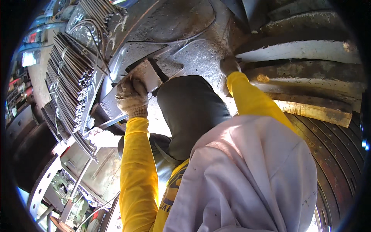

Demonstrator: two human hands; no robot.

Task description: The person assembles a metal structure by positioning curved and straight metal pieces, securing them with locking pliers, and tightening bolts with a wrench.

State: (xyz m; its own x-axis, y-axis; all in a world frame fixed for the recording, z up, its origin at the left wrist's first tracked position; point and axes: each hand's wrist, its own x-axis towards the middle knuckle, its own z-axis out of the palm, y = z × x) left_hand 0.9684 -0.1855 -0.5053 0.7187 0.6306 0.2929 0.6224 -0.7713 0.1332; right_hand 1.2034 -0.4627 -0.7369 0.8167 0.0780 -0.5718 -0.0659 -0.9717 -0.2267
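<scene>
My left hand (132,96), in a dirty work glove, has its fingers curled over a short brown steel channel piece (146,75). That piece lies tilted on the grey, dusty steel surface, just ahead of my dark-trousered knee. My right hand (230,65) is in a dark glove and reaches farther out, beside the ends of the stacked thick steel plates (305,73). Its fingers look closed, but shadow hides what they hold, if anything. A thin line like a rod or wire runs close by it.
Bundled thin steel rods (69,73) lie at the left, with more rods (96,13) beyond. A black cable (170,41) crosses the far surface. Curved ribbed metal (328,162) sits at the lower right. A pale cloth (247,174) covers much of the lower view.
</scene>
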